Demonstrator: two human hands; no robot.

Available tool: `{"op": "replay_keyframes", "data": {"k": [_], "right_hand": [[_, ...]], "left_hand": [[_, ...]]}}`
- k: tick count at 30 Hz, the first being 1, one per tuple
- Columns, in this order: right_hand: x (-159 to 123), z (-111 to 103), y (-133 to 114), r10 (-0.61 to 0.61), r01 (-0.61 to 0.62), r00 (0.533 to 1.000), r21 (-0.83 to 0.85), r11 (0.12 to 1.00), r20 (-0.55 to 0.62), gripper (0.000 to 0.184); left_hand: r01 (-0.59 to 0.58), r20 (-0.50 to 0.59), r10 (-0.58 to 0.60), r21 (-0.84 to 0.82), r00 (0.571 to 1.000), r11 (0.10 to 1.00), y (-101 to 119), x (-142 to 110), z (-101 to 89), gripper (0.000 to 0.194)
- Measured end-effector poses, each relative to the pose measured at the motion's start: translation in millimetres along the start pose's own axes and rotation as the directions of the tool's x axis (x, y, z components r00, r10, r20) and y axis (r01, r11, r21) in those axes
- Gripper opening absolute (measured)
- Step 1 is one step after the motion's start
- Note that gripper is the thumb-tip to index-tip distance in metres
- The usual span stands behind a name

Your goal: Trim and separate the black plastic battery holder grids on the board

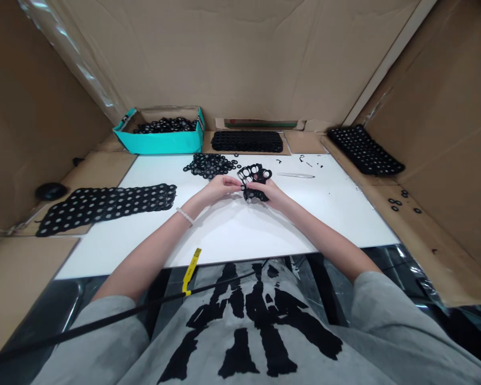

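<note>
Grey T-shirt with black print [240,331] fills the bottom of the view, with a thin black cable [104,321] and yellow tag [191,270] across the front. Ahead on a flat white tabletop [312,230], the left hand [220,188] pinches the edge of a piece of black perforated rubber sheet [254,182], and the right hand [266,193] is closed around its lower part, so both grips are shut on it. White beaded bracelet [184,215] on left wrist. Just behind the hands is a loose heap of small black rubber rings [208,166], with a teal cardboard box of black rings [162,140] further back on the left. Long black perforated sheets lie to the left [104,208], back [246,141] and right [364,152]. Slim pale strip [295,175] right of the hands, exact tool unclear. Risks: hard pulling could tear the thin webbing between holes; loose rings could roll away or drop off the tabletop; a careless reach could catch the pale strip or snag the cable.
</note>
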State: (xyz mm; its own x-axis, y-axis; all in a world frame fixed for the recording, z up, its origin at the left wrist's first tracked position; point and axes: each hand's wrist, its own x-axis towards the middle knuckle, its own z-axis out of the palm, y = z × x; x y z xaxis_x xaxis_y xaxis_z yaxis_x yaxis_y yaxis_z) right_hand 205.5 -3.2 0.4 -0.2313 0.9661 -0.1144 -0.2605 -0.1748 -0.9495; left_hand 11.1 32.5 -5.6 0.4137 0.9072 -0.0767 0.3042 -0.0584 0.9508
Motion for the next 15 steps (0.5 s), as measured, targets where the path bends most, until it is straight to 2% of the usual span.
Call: {"op": "replay_keyframes", "data": {"k": [3, 5, 7, 11, 15], "right_hand": [[1.3, -1.9, 4.3, 0.005, -0.006, 1.0, -0.07, 0.998, -0.013, 0.045], [2.2, -2.4, 5.7, 0.018, -0.019, 1.0, -0.065, 0.998, -0.021, 0.045], [2.4, -1.4, 6.1, 0.02, -0.021, 1.0, -0.05, 0.999, -0.014, 0.045], [1.6, 2.0, 8.3, 0.027, -0.027, 1.0, -0.064, 0.998, 0.002, 0.05], [4.4, 0.0, 13.1, -0.023, 0.018, 0.999, -0.152, 0.988, -0.033, 0.057]], "left_hand": [[-0.091, -0.082, 0.109, 0.199, 0.991, 0.976, 0.5, 0.1, 7.5, 0.024], [-0.132, -0.075, 0.159, 0.276, 0.984, 0.952, 1.6, -0.7, 13.6, 0.023], [-0.126, -0.073, 0.153, 0.292, 0.986, 0.948, 3.0, -2.8, 18.4, 0.023], [-0.077, -0.154, 0.129, 0.305, 0.98, 0.949, 2.9, -7.8, 22.4, 0.019], [-0.104, -0.133, 0.149, 0.294, 0.98, 0.95, -1.1, -8.6, 24.5, 0.019]]}}
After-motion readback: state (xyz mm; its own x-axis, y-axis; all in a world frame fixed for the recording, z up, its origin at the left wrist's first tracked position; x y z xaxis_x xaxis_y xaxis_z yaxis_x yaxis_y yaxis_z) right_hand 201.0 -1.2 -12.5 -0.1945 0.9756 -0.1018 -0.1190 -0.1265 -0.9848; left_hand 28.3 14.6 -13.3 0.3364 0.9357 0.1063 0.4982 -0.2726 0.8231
